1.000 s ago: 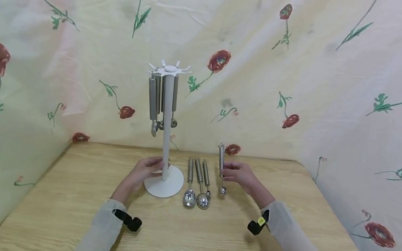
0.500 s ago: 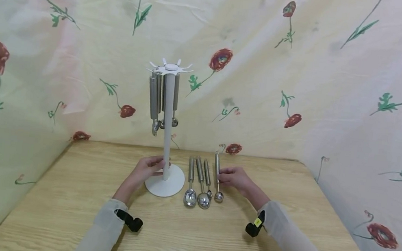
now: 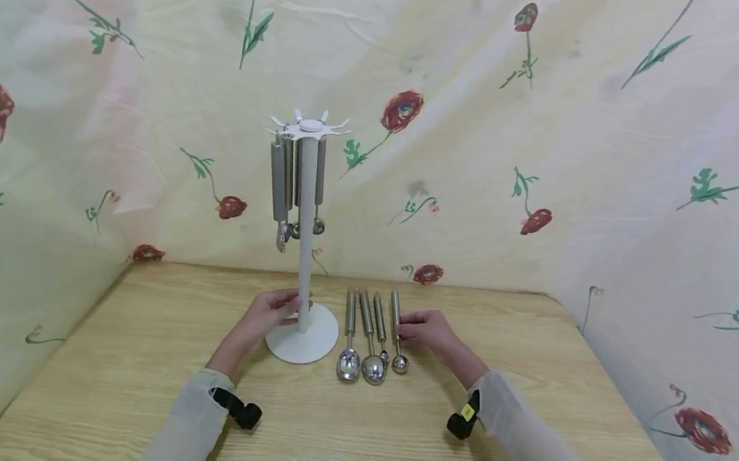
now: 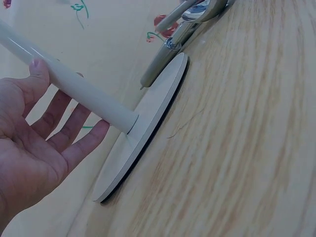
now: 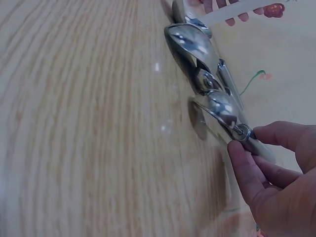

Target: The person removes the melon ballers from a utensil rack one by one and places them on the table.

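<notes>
My left hand (image 3: 272, 310) curls its thumb and fingers around the lower pole of a white utensil stand (image 3: 302, 253); the left wrist view shows the thumb on one side of the pole, fingers on the other. My right hand (image 3: 429, 333) pinches the metal handle of a small round scoop (image 3: 400, 364), laid nearly parallel to the tools beside it and low over the table. Left of that scoop lie a large oval spoon (image 3: 348, 365), a round-bowled ladle (image 3: 373, 370) and a smaller utensil (image 3: 384, 358), handles pointing away. The smaller one's head is partly hidden by the ladle.
Several metal-handled utensils (image 3: 278, 183) hang from the stand's hooked top (image 3: 310, 128), mostly behind and left of the pole. Its round white base (image 3: 320, 345) sits on the wooden table (image 3: 321, 436). A flower-printed cloth (image 3: 468, 196) encloses the back and sides.
My right hand has moved left and lowered the small scoop from a raised, more upright pose down alongside the other utensils. The left hand stays on the pole.
</notes>
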The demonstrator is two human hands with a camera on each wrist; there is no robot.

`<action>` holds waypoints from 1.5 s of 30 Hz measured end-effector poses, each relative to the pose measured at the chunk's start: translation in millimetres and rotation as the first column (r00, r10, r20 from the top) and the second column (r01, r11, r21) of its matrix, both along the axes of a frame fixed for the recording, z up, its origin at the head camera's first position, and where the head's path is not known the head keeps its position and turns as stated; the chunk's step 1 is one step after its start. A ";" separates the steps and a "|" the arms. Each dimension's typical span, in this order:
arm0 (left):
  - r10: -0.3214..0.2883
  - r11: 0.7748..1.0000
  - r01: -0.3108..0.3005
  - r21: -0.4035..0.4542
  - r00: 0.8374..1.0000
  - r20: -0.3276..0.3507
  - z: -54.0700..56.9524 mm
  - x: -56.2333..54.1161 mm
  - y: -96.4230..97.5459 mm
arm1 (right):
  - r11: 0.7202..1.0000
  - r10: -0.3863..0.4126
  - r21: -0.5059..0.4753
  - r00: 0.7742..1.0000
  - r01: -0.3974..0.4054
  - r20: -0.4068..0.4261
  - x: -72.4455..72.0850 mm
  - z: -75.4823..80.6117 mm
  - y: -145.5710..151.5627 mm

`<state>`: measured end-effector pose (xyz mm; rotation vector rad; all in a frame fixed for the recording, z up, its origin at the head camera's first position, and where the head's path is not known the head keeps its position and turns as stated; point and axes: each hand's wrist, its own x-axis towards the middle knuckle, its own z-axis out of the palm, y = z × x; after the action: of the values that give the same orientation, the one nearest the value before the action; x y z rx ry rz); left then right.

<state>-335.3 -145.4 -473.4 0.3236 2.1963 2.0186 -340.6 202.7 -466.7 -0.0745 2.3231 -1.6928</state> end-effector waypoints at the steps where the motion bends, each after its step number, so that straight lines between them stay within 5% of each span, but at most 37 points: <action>1: 0.001 1.000 -0.001 -0.002 1.000 -0.003 0.5 0.5 -0.3 | 1.000 -0.003 0.011 1.000 0.003 -0.001 -0.1 -0.1 -0.9; 17: -0.004 1.000 0.004 0.012 1.000 0.000 -4.7 1.5 -1.6 | 0.985 -0.080 0.146 0.995 0.088 -0.065 3.5 -3.0 -14.0; 28: -0.038 0.999 0.038 0.022 0.999 -0.010 6.7 -0.9 -3.8 | 0.963 -0.069 0.253 0.991 0.097 -0.118 4.2 5.3 -21.5; 36: -0.108 0.993 0.109 0.045 0.994 -0.018 12.1 0.8 -3.3 | 0.948 -0.084 0.299 0.990 0.113 -0.110 3.9 7.5 -23.6; 45: -0.085 0.996 0.085 0.028 0.996 -0.014 9.5 1.4 -2.9 | 0.957 -0.087 0.271 0.994 0.103 -0.073 7.9 7.6 -26.1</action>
<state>-333.8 -148.3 -463.9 0.4270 2.1248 2.0103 -332.7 176.6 -459.1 0.0413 2.6219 -1.4079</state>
